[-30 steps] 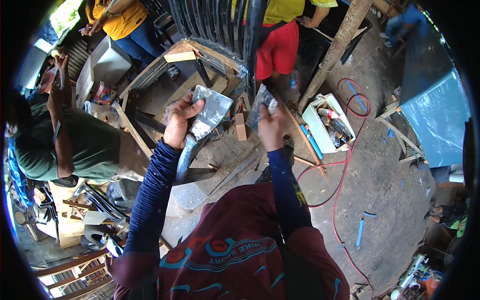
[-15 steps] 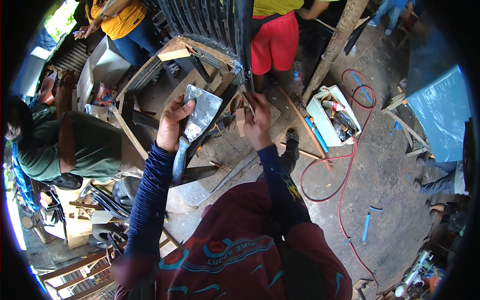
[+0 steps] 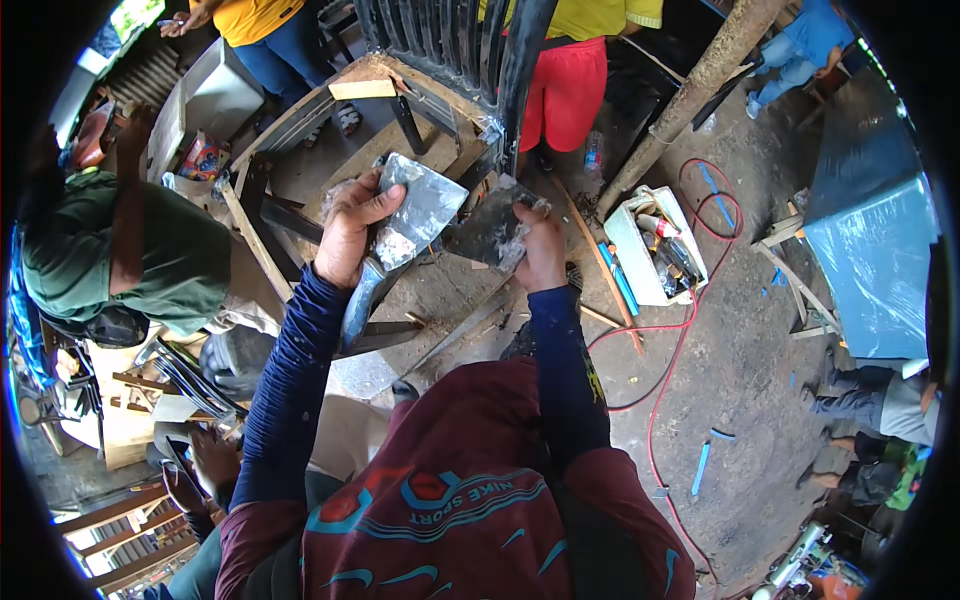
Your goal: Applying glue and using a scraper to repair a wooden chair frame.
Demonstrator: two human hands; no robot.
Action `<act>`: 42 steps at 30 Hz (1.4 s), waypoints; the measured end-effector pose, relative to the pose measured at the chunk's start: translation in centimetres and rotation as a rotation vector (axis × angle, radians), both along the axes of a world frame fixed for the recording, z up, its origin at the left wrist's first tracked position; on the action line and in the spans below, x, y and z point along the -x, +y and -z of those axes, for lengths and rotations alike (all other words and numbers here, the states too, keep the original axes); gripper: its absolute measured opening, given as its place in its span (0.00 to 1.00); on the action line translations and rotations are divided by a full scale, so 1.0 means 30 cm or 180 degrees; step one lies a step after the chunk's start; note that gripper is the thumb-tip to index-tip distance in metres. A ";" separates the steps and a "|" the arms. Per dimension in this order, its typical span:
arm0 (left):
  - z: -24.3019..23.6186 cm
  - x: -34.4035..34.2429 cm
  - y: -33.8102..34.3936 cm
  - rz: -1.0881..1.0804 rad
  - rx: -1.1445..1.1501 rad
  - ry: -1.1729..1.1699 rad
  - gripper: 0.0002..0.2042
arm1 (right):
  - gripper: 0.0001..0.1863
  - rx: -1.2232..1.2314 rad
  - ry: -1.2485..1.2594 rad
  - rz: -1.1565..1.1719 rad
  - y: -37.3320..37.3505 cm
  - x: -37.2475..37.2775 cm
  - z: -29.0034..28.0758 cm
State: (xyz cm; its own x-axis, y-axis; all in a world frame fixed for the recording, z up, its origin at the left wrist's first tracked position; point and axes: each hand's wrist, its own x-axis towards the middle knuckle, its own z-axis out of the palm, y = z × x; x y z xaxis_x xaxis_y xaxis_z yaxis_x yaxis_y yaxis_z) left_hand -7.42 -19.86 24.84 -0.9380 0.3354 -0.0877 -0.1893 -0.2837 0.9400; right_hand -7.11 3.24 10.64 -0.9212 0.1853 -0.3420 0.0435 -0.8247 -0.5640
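Note:
My left hand (image 3: 350, 232) grips a putty knife, its thumb pressed along the broad metal blade (image 3: 428, 200). Pale putty smears the blade and clumps near its base; the worn blue handle (image 3: 361, 308) sticks out below my palm. In my right hand (image 3: 541, 250) is a thin dark flat plate (image 3: 480, 228) with whitish putty along its edge. The plate's face lies close to the right of the knife blade; whether they touch I cannot tell. Beyond both hands stands a dark wooden chair frame (image 3: 243, 208) with an open seat and slatted back.
A white tool box (image 3: 640, 255) lies to the right, beside a red hose (image 3: 655, 440) looping across the floor. A slanted wooden post (image 3: 690, 110) rises behind it. People stand beyond the chair, and a person in a green shirt (image 3: 150, 250) is at the left.
My right hand has lowered and turned, so the plate formerly seen nearly edge-on shows its face. The putty knife has tilted rightward, its blade nearer the plate.

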 end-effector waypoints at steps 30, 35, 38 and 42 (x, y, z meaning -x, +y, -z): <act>-0.057 -0.083 0.084 0.0073 0.0697 0.0443 0.15 | 0.17 -0.3844 0.1569 0.0953 0.096 -0.228 -0.199; -0.035 -0.134 0.194 0.0683 0.0529 0.0346 0.17 | 0.29 -0.5192 0.3327 -0.0167 0.276 -0.321 -0.427; -0.020 -0.144 0.226 0.0880 0.0453 0.0079 0.18 | 0.27 -0.5638 0.3600 -0.0690 0.324 -0.356 -0.487; -0.017 -0.158 0.242 0.1038 0.0391 0.0032 0.17 | 0.31 -0.6336 0.3887 -0.0917 0.404 -0.342 -0.449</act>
State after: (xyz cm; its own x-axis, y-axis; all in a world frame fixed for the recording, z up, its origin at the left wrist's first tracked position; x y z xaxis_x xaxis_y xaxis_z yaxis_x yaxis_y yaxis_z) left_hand -2.69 -12.59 25.34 -0.7841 0.6052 -0.1373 -0.2420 -0.0945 0.9657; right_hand 3.16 15.36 24.10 -0.5384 -0.6468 0.5401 -0.8304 0.5163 -0.2095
